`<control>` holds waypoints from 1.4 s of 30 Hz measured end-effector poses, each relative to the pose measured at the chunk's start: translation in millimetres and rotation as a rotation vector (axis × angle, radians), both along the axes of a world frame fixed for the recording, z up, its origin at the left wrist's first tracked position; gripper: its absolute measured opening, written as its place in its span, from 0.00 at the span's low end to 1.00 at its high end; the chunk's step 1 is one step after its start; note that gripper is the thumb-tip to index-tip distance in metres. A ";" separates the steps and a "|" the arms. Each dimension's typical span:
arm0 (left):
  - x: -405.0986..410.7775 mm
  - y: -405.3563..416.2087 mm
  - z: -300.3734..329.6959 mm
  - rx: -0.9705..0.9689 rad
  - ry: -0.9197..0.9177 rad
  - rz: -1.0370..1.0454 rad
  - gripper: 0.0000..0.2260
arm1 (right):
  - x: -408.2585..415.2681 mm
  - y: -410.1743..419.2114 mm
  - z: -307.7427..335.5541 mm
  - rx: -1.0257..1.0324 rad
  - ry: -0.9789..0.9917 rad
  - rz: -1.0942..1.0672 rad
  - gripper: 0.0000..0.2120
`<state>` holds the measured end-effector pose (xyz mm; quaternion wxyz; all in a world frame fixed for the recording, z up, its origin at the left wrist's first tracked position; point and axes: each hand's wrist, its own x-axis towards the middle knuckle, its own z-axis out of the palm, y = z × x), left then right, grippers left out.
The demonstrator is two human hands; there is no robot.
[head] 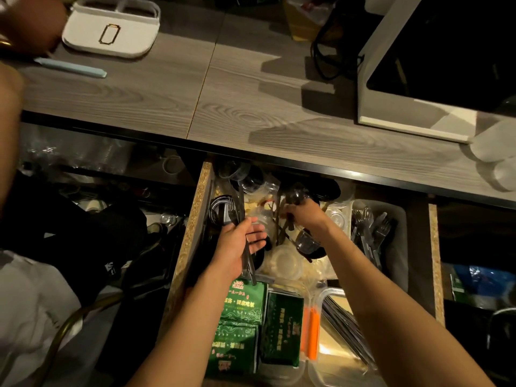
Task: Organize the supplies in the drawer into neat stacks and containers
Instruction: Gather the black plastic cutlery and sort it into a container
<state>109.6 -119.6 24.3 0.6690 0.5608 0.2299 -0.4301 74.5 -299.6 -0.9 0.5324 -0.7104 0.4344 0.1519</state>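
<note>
An open drawer (pixel 195 219) under the counter holds mixed supplies. My left hand (pixel 237 244) holds a bundle of black plastic forks (pixel 237 216) against its palm, fingers mostly extended, thumb over the handles. My right hand (pixel 304 215) reaches deeper in and grips dark plastic utensils (pixel 287 219) among clear sauce cups (pixel 307 243) and lids (pixel 286 261). A grey bin (pixel 396 247) at the drawer's right contains several black forks (pixel 371 227). Green packets (pixel 245 300) stand at the front, beside a clear container (pixel 329 294) with orange sticks (pixel 312 331) and wrapped chopsticks (pixel 346 331).
A wood-grain counter (pixel 251 107) runs above the drawer, with a white divided holder (pixel 111 32), a pale blue knife (pixel 72 68) and a white appliance (pixel 405 79) on it. Another person's arm (pixel 11 107) is at the far left. Dark bags and clutter fill the shelf to the left.
</note>
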 end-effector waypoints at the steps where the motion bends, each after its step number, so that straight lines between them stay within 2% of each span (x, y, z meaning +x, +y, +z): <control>1: -1.6 -2.7 2.4 -0.011 -0.002 0.002 0.11 | -2.4 -1.1 5.2 0.018 -0.023 -0.013 0.09; 3: -5.4 -9.9 5.6 -0.013 -0.015 -0.009 0.10 | -7.8 -0.6 16.8 0.043 -0.065 -0.006 0.10; 6: -10.4 -22.8 12.7 -0.007 -0.007 -0.002 0.03 | -15.0 3.0 30.5 0.075 -0.166 -0.015 0.11; 10: -15.9 -32.3 18.9 -0.020 -0.024 -0.026 0.15 | -27.7 6.8 45.1 0.032 -0.304 0.033 0.14; 12: -19.0 -32.0 21.1 -0.017 -0.035 -0.003 0.17 | -35.1 8.7 52.8 -0.011 -0.336 0.079 0.17; 15: -22.3 -29.7 24.2 -0.036 -0.010 0.094 0.14 | -44.5 16.1 65.0 -0.052 -0.354 0.134 0.19; 18: -27.0 -26.0 33.7 -0.059 -0.008 0.100 0.07 | -52.8 28.8 81.7 -0.057 -0.368 0.197 0.15; 20: -28.5 -23.5 40.5 -0.115 -0.012 0.099 0.11 | -57.2 38.4 88.1 -0.010 -0.374 0.207 0.16; 23: -27.8 -20.5 48.3 -0.284 0.020 0.125 0.16 | -60.0 48.2 86.6 0.055 -0.347 0.198 0.17; 28: -28.9 -18.3 51.8 -0.274 -0.031 0.165 0.11 | -63.2 56.5 75.0 0.119 -0.319 0.185 0.19; 30: -26.0 -14.8 53.3 -0.264 -0.029 0.239 0.10 | -66.9 56.9 72.0 0.020 -0.359 0.113 0.20; 32: -19.9 -9.2 52.5 -0.196 -0.046 0.302 0.09 | -69.7 53.5 77.6 -0.106 -0.405 -0.051 0.21; 34: -16.7 -2.5 48.4 -0.039 -0.104 0.237 0.07 | -67.9 46.2 90.7 -0.168 -0.475 -0.223 0.25; 36: -17.1 2.0 46.5 0.062 -0.154 0.104 0.07 | -62.9 38.2 108.8 -0.166 -0.537 -0.276 0.27; 40: -19.7 1.3 58.6 0.070 -0.151 -0.101 0.08 | -48.7 36.4 129.0 -0.076 -0.549 -0.119 0.20; 42: -22.3 -1.3 67.7 0.029 -0.073 -0.193 0.10 | -40.6 42.5 119.4 -0.134 -0.514 -0.068 0.20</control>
